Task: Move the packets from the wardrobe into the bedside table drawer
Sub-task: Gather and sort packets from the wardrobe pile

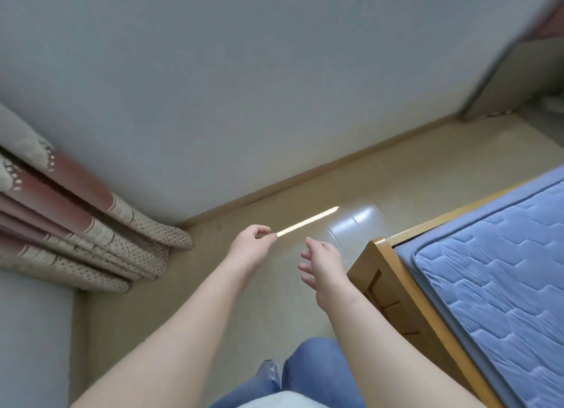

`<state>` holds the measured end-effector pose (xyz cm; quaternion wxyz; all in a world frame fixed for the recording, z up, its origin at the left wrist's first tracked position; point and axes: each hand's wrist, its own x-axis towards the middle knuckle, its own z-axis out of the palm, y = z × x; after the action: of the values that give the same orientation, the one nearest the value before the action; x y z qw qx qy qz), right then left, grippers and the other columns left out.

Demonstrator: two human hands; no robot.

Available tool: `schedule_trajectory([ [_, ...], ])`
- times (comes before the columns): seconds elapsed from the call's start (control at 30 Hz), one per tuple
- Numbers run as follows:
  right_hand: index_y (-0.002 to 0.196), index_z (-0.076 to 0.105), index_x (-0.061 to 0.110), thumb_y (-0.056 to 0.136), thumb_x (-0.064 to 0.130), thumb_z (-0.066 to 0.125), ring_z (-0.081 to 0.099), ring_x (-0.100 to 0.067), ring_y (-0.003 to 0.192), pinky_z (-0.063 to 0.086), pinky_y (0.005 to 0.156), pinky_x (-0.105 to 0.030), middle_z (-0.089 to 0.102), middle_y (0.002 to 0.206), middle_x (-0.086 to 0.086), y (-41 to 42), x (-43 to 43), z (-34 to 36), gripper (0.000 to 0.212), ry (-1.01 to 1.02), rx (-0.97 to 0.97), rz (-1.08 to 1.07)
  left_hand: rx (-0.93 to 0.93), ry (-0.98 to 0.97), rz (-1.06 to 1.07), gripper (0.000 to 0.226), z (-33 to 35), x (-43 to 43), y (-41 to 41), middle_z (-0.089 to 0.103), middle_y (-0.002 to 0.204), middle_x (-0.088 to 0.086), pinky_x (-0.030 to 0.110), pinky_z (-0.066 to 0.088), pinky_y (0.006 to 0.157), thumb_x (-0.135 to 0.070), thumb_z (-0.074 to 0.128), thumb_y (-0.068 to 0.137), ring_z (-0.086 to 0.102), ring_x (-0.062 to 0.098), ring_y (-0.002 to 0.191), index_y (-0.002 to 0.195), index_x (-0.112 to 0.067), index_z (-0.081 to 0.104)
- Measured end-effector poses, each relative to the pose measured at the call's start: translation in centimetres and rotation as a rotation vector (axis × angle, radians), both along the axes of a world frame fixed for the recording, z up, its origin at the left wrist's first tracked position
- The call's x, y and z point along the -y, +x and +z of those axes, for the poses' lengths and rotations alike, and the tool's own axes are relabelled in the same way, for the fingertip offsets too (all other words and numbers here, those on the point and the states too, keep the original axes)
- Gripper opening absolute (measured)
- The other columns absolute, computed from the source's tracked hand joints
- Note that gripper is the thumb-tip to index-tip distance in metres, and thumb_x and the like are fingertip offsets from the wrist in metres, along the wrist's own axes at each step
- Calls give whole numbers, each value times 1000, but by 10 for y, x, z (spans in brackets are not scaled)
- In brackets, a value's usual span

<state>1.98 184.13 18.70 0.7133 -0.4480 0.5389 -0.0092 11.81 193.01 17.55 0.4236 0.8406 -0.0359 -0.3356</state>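
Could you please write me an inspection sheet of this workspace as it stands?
Surface: beige floor with a sunlight streak.
Job's things: no packets seen.
Clutter: nothing seen.
Hands: left hand curled, holding nothing visible; right hand relaxed, empty.
Cables: nothing seen.
Surroundings: curtain at left; wooden bed frame with blue mattress at right; grey wall ahead.

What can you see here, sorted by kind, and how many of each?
Hands: 2 (left hand, right hand)
Curtain: 1
Mattress: 1
Bed frame: 1
Total: 5
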Motion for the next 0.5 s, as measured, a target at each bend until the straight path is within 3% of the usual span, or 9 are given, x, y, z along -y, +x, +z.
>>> schedule_trajectory([
  [0.07, 87, 49, 21, 98, 26, 45, 48, -12, 69, 38, 64, -25, 49, 83, 4, 22, 29, -8, 13, 17, -18, -60, -38, 6, -58, 12, -6, 37, 27, 59, 116, -7, 27, 41, 75, -30, 54, 92, 61, 19, 104, 104, -29, 56],
  [0.2, 86, 48, 20, 98, 25, 44, 47, -13, 74, 39, 68, -27, 48, 83, 2, 80, 111, -20, 13, 13, -38, -118, -34, 4, -108, 14, -12, 122, 89, 61, 115, -5, 26, 40, 75, -27, 53, 93, 61, 18, 102, 107, -26, 57],
  [0.33, 84, 46, 20, 97, 23, 44, 44, -12, 67, 35, 58, -24, 47, 77, 2, 145, 208, -15, 14, 16, 2, -157, -17, 8, -129, 15, -9, 217, 151, 61, 117, -4, 29, 42, 82, -29, 52, 94, 60, 18, 105, 107, -27, 56],
  [0.5, 80, 48, 24, 96, 26, 46, 50, -15, 77, 41, 69, -27, 52, 84, 4, 202, 311, 0, 16, -14, 10, -202, -34, -37, -207, 23, 5, 330, 205, 60, 118, -4, 28, 42, 84, -28, 53, 94, 60, 17, 103, 116, -23, 57],
])
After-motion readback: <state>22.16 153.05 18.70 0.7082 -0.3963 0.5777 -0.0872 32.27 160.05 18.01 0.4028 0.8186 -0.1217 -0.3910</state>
